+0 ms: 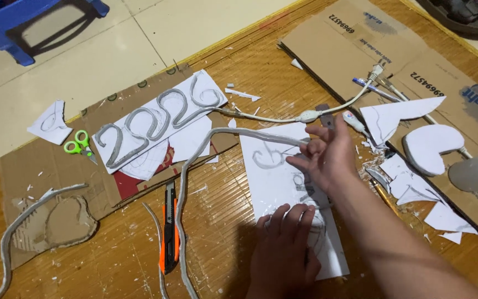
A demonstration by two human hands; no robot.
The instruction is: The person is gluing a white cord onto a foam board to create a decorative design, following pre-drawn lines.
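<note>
Left hand (286,243) presses flat on the white sheet (283,182) while raised right hand (325,155) pinches the grey strip (206,144).

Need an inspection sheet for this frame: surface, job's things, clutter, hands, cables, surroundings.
Surface: woven mat on pale tiles, cardboard sheets on it.
Job's things: long grey strip; white sheet with pencil outline; white board with grey shaped digits.
Clutter: green scissors, orange utility knife, white foam heart, paper scraps, pens.
Hands: left hand pressed flat on the sheet; right hand pinching the strip's end above it.
Cables: white cable with inline switch across the mat.
Surroundings: blue stool, dark sandal.
</note>
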